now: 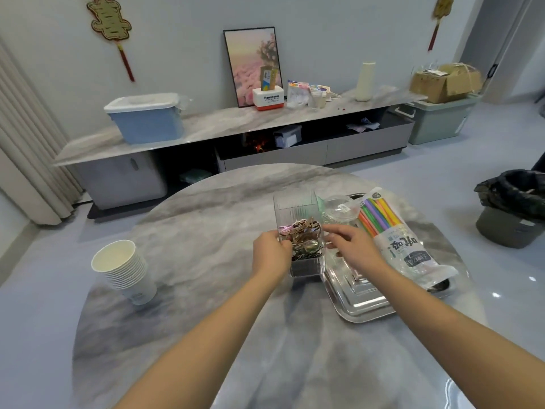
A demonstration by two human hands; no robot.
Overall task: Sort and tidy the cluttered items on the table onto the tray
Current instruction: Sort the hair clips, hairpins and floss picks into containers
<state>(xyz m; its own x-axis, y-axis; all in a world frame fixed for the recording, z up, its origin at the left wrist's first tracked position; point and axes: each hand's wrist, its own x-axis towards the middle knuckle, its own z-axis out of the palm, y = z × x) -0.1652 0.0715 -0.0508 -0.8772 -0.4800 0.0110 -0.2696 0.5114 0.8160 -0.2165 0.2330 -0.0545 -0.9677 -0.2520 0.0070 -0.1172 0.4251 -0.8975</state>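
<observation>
A clear plastic box (296, 212) holding several small clips stands on the marble table just left of the shiny metal tray (362, 302). My left hand (272, 253) grips the box's left side. My right hand (352, 249) holds its right side, fingers curled at the wall, over the tray's left part. On the tray lie a clear plastic lid (339, 209) and a bag of colourful straws (392, 231). A stack of white paper cups (124, 270) stands apart at the table's left.
The round marble table (206, 219) ends near me and to both sides. A black-lined bin (513, 208) stands on the floor at the right. A low cabinet with a blue box (146, 119) runs along the far wall.
</observation>
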